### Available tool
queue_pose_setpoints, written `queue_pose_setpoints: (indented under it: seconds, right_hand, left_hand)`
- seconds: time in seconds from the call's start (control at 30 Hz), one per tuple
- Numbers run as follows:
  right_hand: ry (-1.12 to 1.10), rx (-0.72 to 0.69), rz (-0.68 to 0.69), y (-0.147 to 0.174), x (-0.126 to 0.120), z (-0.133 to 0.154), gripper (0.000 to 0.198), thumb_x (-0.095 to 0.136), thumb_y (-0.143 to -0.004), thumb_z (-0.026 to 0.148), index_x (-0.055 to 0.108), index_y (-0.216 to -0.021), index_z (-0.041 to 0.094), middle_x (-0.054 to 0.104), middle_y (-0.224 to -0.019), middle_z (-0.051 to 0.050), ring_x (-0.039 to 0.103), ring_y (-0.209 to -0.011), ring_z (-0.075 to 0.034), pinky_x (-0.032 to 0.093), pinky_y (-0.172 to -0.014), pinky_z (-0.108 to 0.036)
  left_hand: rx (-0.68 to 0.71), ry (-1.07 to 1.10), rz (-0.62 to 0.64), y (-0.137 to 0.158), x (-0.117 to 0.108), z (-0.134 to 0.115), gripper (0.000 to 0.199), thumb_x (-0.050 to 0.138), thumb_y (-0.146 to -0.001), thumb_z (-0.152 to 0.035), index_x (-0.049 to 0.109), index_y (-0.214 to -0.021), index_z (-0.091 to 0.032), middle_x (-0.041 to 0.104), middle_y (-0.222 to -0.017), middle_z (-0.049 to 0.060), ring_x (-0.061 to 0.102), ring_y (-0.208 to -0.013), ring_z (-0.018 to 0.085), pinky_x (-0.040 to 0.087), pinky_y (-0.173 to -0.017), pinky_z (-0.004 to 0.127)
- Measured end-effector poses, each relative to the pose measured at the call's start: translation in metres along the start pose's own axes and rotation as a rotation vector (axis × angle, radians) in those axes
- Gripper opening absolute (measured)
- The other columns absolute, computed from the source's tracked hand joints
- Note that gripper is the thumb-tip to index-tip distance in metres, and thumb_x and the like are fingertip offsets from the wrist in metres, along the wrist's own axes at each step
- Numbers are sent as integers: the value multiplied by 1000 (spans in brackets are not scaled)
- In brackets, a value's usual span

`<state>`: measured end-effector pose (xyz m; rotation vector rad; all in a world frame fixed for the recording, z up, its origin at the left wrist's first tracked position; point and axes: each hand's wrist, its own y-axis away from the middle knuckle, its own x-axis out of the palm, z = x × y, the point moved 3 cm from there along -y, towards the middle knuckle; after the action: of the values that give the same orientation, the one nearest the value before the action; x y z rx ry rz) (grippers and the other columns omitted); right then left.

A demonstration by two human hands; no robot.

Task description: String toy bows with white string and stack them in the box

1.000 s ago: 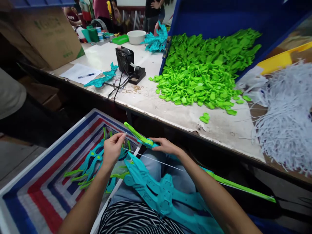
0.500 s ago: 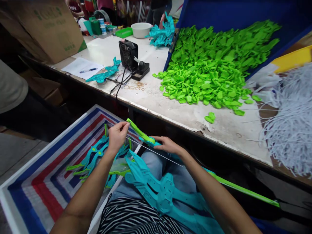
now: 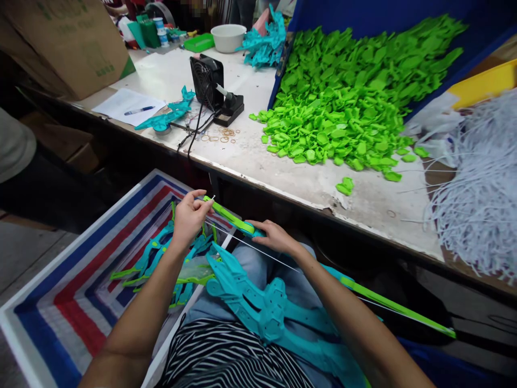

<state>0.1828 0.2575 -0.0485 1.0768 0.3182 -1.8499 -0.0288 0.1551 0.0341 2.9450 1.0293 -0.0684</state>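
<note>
A toy bow with teal body and bright green limbs lies across my lap. Its near green limb (image 3: 228,214) points up to the left, and the other green limb (image 3: 404,310) stretches right, beyond my right forearm. My left hand (image 3: 189,218) is pinched at the tip of the near limb, on the white string (image 3: 266,253), whose short end pokes up there. From there the string runs taut below the limb toward the right. My right hand (image 3: 277,236) is closed around the joint where green meets teal. Another teal bow body (image 3: 269,312) rests on my thighs.
Left of my legs, a white-rimmed bin (image 3: 60,277) with a striped lining holds several teal-and-green bows (image 3: 151,256). On the table, green pieces (image 3: 335,108) spill from a blue tray (image 3: 363,13). A black fan (image 3: 207,81), rubber bands (image 3: 226,134) and white strings (image 3: 476,199) lie around.
My left fingers have shifted slightly at the limb's tip, and the string's white end now shows above it. My right hand keeps its hold. The whole view has tilted a little.
</note>
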Motion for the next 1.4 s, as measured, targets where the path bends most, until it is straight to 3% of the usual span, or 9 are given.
queue_pose_setpoints:
  seconds: [0.2,0.37,0.5,0.73,0.9,1.07,1.13,1.27,1.4]
  right_hand:
    - [112,-96,-150,11,8,11,49,58,-85,37,53,-132,23,64,-113,-10,54,-100,-24,44,-86,-36]
    - [4,-331,-437,-13,-11,70,34,44,-94,37,61,-119,21,63,-107,-11,54,-97,-22,45,-84,-37]
    - [-157,-590,-419,-48,-26,115,25,47,-93,34,64,-104,19,64,-89,-6,55,-84,-16,46,-75,-28]
    - [-17,-689,-399,-63,-24,130,21,43,-94,25,57,-80,18,59,-75,-4,50,-73,-15,42,-67,-26]
    - [24,-592,-539,-74,-51,115,18,42,-92,23,55,-80,18,57,-78,-5,50,-75,-15,41,-69,-26]
    - [-259,-213,-1045,-81,-99,81,21,40,-93,30,52,-80,19,53,-77,-2,50,-74,-15,43,-71,-28]
    - [-349,-260,-1050,-71,-89,91,21,40,-93,31,51,-80,20,54,-79,-3,54,-81,-16,45,-76,-31]
    - [-431,-537,-737,-46,-25,133,14,48,-89,25,53,-77,20,56,-96,-8,54,-105,-20,45,-91,-38]
    - [-550,-451,-673,-42,20,139,11,52,-86,22,55,-76,19,53,-101,-8,54,-102,-19,47,-89,-37]
  left_hand:
    - [-63,122,59,18,-13,11,41,75,-64,-40,57,-90,-14,60,-52,-4,37,-35,4,25,-38,18]
    - [-81,177,57,27,-18,19,45,77,-62,-42,56,-91,-15,60,-52,-5,39,-36,4,28,-39,17]
    - [-92,209,58,27,-17,19,46,78,-60,-43,56,-89,-15,59,-51,-5,40,-36,4,27,-38,17]
    - [-145,172,114,24,-20,27,44,78,-60,-41,54,-89,-17,58,-52,-5,47,-40,7,35,-41,18]
    - [16,-147,-41,26,-21,31,20,68,-71,-33,57,-79,-18,65,-75,2,60,-65,13,47,-59,24]
    - [365,-200,-90,38,-9,18,11,57,-79,-24,65,-84,-19,68,-88,4,61,-85,16,46,-81,29]
    - [321,-154,0,35,-5,17,13,58,-77,-26,69,-79,-19,68,-81,4,61,-83,17,46,-81,30]
    - [-70,153,25,18,-11,24,28,63,-72,-41,71,-81,-16,69,-83,6,63,-80,18,47,-75,31]
    - [-145,98,-98,11,-26,20,26,71,-61,-39,68,-71,-15,69,-77,5,62,-78,18,47,-72,29]
